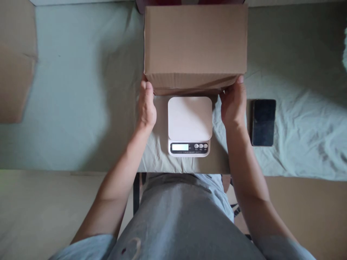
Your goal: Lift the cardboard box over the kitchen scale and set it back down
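Left hand (146, 105) and right hand (233, 103) closed on the near bottom corners of a plain brown cardboard box (195, 43), held just beyond a small white digital kitchen scale (189, 125) on the pale green cloth-covered table (81, 108). Black smartphone (263, 122) just right of the right hand.

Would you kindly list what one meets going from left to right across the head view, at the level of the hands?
Flat cardboard → left hand → kitchen scale → right hand → phone.
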`<state>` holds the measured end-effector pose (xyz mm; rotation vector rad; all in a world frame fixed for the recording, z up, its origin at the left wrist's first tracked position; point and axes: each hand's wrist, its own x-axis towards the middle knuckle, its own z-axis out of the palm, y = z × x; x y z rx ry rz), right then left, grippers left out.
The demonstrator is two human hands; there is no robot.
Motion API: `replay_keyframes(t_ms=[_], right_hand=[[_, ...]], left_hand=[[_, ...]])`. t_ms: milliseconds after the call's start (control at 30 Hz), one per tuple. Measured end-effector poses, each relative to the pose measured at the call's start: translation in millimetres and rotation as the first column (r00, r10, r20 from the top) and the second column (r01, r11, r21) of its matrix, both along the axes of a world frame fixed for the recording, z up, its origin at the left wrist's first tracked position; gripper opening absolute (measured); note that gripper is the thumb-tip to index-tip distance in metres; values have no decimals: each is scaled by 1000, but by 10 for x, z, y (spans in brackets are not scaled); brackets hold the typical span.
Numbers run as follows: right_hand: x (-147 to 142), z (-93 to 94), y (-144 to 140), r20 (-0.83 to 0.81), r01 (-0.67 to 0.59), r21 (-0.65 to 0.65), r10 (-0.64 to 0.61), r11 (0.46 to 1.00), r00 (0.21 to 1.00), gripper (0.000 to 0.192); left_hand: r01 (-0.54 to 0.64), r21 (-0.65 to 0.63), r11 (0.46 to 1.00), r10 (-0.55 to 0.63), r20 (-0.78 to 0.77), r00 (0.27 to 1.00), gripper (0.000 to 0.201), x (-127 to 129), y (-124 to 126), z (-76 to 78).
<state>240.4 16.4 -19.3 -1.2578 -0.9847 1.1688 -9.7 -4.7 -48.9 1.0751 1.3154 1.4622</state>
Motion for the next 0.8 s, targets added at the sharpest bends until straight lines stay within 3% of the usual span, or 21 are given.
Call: replay_keyframes(t_ms=[133,233,333,500,800], right_hand=[[7,188,-58,12,-13,28,12,1000,1000,63],[50,383,-254,-5,16,79,-16,997,1000,53],[65,472,-521,27,50,107,-53,993,998,48],[-3,402,-906,-64,88,125,-80,988,995,34],[3,340,-1124,-128,104,159,-84,982,988,30]], left_hand=[[-14,49,999,15,-13,1000,62,16,-96,288],[-2,106,994,3,-10,1000,47,95,-296,571],[-64,99,993,63,9,998,36,187,-559,720],[-167,27,986,165,53,985,27,239,-923,707],[-141,50,989,136,92,986,20,292,-1196,650]])
